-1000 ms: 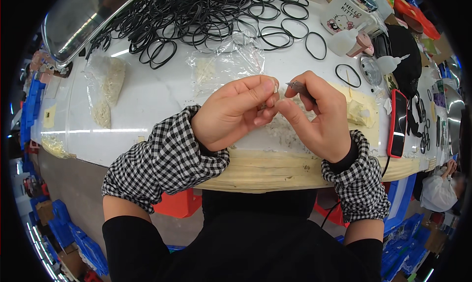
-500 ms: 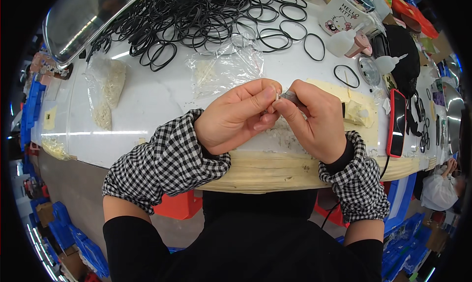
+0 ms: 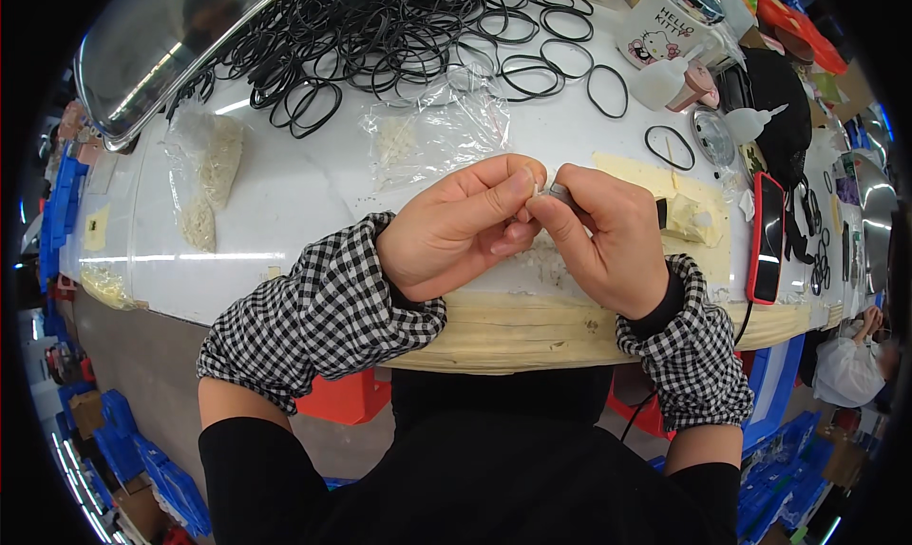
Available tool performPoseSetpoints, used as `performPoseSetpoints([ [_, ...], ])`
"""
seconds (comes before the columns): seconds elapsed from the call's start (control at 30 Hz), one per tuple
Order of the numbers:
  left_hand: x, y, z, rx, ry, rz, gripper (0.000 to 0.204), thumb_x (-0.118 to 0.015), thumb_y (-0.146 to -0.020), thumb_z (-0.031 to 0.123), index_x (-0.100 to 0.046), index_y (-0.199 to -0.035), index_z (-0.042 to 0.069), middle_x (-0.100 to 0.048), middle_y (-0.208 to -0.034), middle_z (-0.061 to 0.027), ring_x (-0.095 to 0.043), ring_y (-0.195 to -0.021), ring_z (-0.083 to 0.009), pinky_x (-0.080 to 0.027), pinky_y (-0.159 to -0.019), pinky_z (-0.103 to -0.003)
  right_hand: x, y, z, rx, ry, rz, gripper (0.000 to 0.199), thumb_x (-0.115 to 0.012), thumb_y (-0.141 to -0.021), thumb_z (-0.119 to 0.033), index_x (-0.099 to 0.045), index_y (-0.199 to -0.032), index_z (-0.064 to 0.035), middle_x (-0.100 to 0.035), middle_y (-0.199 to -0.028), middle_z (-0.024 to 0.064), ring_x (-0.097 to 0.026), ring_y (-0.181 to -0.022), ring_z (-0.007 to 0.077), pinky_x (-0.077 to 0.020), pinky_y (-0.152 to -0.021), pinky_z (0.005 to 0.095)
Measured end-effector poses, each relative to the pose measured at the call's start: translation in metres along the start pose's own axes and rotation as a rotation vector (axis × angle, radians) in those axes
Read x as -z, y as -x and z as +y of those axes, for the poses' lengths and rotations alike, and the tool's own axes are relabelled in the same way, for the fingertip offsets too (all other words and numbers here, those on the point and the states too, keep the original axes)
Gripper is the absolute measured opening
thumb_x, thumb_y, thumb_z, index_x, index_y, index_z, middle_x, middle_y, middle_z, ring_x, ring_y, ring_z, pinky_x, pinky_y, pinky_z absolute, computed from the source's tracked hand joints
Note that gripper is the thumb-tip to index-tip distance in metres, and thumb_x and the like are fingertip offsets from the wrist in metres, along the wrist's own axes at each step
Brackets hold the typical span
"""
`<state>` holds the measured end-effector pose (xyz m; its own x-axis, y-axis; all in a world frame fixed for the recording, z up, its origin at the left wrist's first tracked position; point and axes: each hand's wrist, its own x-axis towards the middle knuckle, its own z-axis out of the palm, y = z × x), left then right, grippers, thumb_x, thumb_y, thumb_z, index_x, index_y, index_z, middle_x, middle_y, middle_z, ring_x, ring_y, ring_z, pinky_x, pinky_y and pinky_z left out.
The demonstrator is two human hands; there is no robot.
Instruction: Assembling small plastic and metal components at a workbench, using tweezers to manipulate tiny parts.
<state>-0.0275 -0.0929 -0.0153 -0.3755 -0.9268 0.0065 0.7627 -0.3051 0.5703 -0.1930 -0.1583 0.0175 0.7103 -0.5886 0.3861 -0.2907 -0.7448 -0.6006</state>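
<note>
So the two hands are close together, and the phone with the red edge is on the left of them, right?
Not quite: the head view shows the phone with the red edge on the right of them. The left hand and right hand are close together, as you said.

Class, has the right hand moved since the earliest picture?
Yes, slightly: judged against the yellow sheet, the right hand has shifted toward the wooden table edge in view, uncovering more of the sheet.
</note>
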Motion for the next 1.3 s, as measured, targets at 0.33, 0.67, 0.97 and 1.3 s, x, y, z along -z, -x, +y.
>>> performPoseSetpoints([
  [0.33,-0.0022,0.0008,0.0007,0.001,0.006,-0.016,0.020,-0.043,-0.099,0.025,-0.050,-0.095,0.007,-0.045,-0.083,0.0030,-0.040,-0.073,-0.0058,-0.037,-0.067,-0.017,-0.0011,0.0004,0.0009,0.003,-0.028,0.017,0.031,-0.066,-0.084,-0.027,-0.051,-0.069,-0.0041,-0.053,-0.057,0.0073,-0.051,-0.047,0.0215,-0.0382,-0.043,0.0299],
  [0.67,-0.0029,0.0018,0.0019,0.004,0.027,-0.046,0.019,-0.043,-0.099,0.025,-0.050,-0.098,0.007,-0.045,-0.085,0.0030,-0.040,-0.073,-0.0054,-0.036,-0.067,-0.017,-0.0002,0.0005,-0.0010,0.005,-0.056,-0.021,0.032,-0.064,-0.085,-0.026,-0.051,-0.068,-0.0034,-0.051,-0.056,0.0084,-0.049,-0.047,0.0224,-0.0377,-0.044,0.0308],
  [0.97,-0.0032,0.0020,0.0006,-0.009,0.042,-0.053,0.019,-0.044,-0.098,0.025,-0.050,-0.099,0.007,-0.045,-0.086,0.0029,-0.040,-0.074,-0.0059,-0.037,-0.068,-0.017,-0.0032,0.0014,-0.0003,-0.029,-0.105,0.011,0.032,-0.065,-0.084,-0.027,-0.051,-0.068,-0.0030,-0.050,-0.056,0.0092,-0.048,-0.046,0.0223,-0.0372,-0.044,0.0303],
  [1.3,-0.0022,0.0020,0.0003,-0.014,0.038,-0.074,0.019,-0.044,-0.098,0.025,-0.051,-0.101,0.007,-0.045,-0.086,0.0033,-0.039,-0.073,-0.0058,-0.037,-0.068,-0.018,-0.0014,0.0014,-0.0013,-0.013,-0.117,-0.023,0.031,-0.064,-0.085,-0.026,-0.051,-0.068,-0.0027,-0.049,-0.056,0.0090,-0.047,-0.047,0.0217,-0.0369,-0.044,0.0301],
])
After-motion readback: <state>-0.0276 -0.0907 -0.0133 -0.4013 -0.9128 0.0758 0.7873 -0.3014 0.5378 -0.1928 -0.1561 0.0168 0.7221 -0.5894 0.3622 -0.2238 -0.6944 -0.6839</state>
